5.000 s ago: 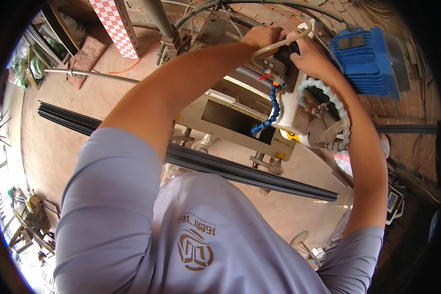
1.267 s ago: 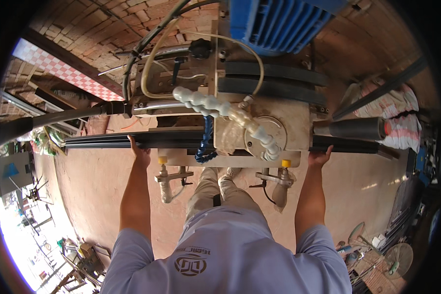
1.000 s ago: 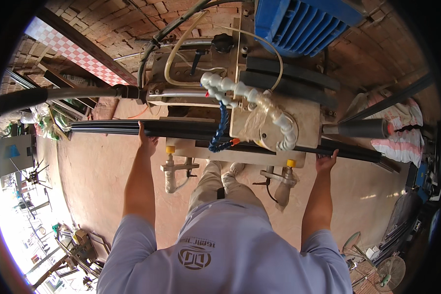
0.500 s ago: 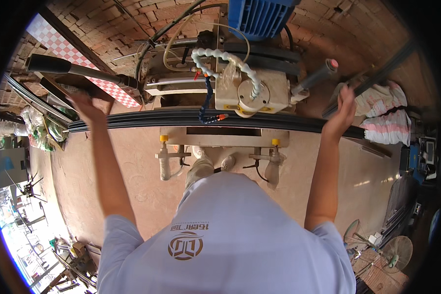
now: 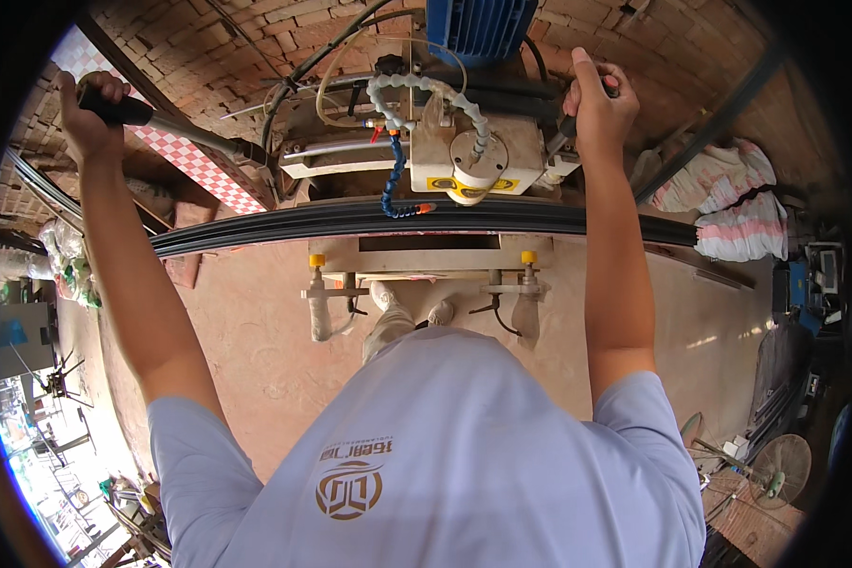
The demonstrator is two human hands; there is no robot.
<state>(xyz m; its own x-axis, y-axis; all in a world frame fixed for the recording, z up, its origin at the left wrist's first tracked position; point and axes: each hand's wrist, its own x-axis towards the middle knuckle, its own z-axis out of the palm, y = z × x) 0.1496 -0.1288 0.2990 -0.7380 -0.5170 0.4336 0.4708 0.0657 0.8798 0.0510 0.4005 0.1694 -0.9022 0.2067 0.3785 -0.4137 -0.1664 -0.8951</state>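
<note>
My left hand point(image 5: 93, 112) is closed around the black grip of a long lever handle point(image 5: 175, 126) that runs to the left side of a beige cutting machine point(image 5: 464, 161). My right hand point(image 5: 596, 99) grips a second handle point(image 5: 563, 133) at the machine's right side. Long black metal bars point(image 5: 369, 220) lie across the machine's bed, under a round saw guard with a yellow label. Segmented coolant hoses, one blue point(image 5: 393, 180) and one white, hang over the bars. A blue motor point(image 5: 483, 26) sits on top.
A brick wall point(image 5: 256, 47) and a red-and-white checked panel point(image 5: 194, 161) stand behind the machine. White and pink sacks point(image 5: 743, 208) lie at right. A fan point(image 5: 776, 469) stands on the floor at lower right, and metal frames clutter the lower left.
Both hands left the black bars and rose to the machine's two handles. My view tilted up, so the machine sits higher in the picture.
</note>
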